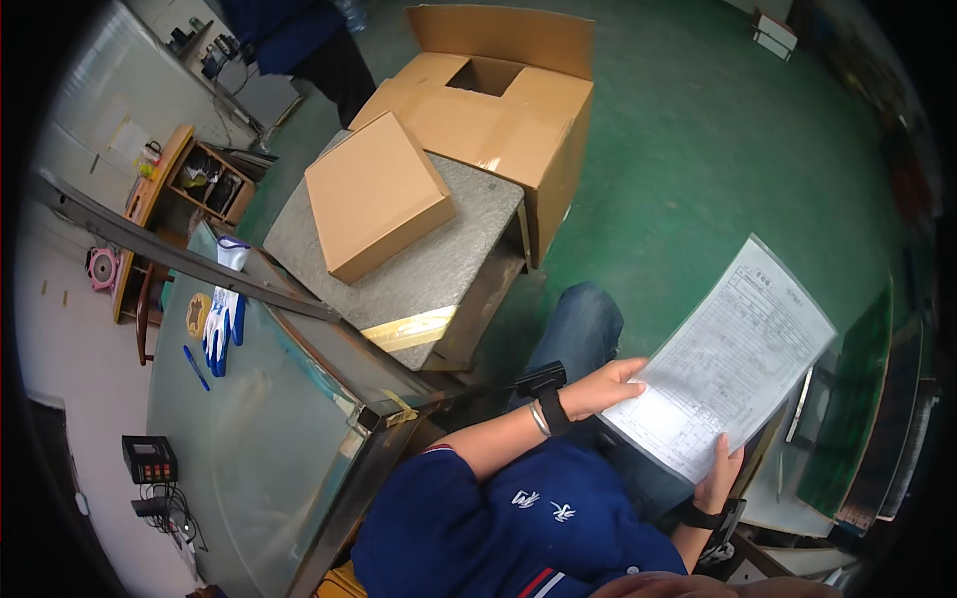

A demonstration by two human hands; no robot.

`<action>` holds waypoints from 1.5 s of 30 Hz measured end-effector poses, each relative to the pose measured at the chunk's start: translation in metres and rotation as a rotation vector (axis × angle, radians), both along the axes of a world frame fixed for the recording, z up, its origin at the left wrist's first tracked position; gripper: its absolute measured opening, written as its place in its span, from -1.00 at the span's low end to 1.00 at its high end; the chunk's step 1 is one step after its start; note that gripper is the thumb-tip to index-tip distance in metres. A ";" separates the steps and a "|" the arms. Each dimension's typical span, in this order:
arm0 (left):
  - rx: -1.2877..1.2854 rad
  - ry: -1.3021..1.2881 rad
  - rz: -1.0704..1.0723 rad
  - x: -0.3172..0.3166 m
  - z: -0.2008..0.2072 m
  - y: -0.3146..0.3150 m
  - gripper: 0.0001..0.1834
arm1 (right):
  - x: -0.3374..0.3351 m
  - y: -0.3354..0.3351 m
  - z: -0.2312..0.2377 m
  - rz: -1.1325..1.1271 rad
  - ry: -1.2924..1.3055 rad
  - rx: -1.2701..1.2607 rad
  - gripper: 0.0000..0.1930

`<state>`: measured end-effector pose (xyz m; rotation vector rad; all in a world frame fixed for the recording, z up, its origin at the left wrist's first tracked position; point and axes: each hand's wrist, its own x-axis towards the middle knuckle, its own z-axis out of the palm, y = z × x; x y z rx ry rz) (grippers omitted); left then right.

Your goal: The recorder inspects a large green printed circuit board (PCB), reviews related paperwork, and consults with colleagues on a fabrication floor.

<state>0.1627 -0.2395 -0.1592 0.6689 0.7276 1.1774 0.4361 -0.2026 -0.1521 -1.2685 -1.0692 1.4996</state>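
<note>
A printed sheet (pixel 720 357), a form with a grid that seems to be in a glossy clear sleeve, is tilted in front of me to the right. My left hand (pixel 604 388) pinches its lower left edge, thumb on top. At the bottom corner my right hand (pixel 719 472) grips the same sheet, its thumb on the face and its other fingers mostly hidden behind. Both wrists wear black straps with small devices, and a bracelet circles the left one. Below the sheet, my jeans-clad knee (pixel 586 317) shows.
A closed flat cardboard box (pixel 377 194) lies on a grey-topped stand (pixel 469 214). Behind it stands a large carton (pixel 543 130) with a raised flap. The glass-topped table (pixel 239 429) at left holds gloves (pixel 225 319) and a blue pen (pixel 196 368). Another person (pixel 309 45) stands far left.
</note>
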 end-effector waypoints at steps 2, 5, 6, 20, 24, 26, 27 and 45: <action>0.020 -0.021 0.018 -0.004 0.000 0.002 -0.56 | -0.006 -0.001 0.002 0.004 0.004 0.002 -0.51; -0.002 0.002 0.060 -0.014 -0.005 0.006 -0.57 | -0.007 0.002 0.001 -0.058 0.030 -0.003 -0.54; 0.007 0.001 0.067 -0.019 -0.007 0.006 -0.58 | -0.007 0.002 0.000 -0.034 0.021 -0.003 -0.54; -0.139 0.043 0.020 -0.005 -0.026 -0.003 -0.50 | -0.023 -0.003 0.011 0.175 -0.064 -0.082 -0.59; -0.157 0.071 -0.001 -0.005 -0.019 0.003 -0.55 | -0.020 -0.005 0.002 0.145 -0.123 -0.057 -0.61; -0.177 0.098 0.014 -0.004 -0.021 0.005 -0.58 | -0.021 -0.005 -0.002 0.125 -0.152 -0.033 -0.60; -0.194 0.125 0.021 -0.004 -0.018 0.007 -0.58 | -0.021 -0.004 -0.002 0.104 -0.176 -0.027 -0.60; -0.128 0.044 -0.153 0.036 -0.022 0.034 -0.75 | 0.034 -0.051 -0.002 -0.095 -0.113 0.021 -0.68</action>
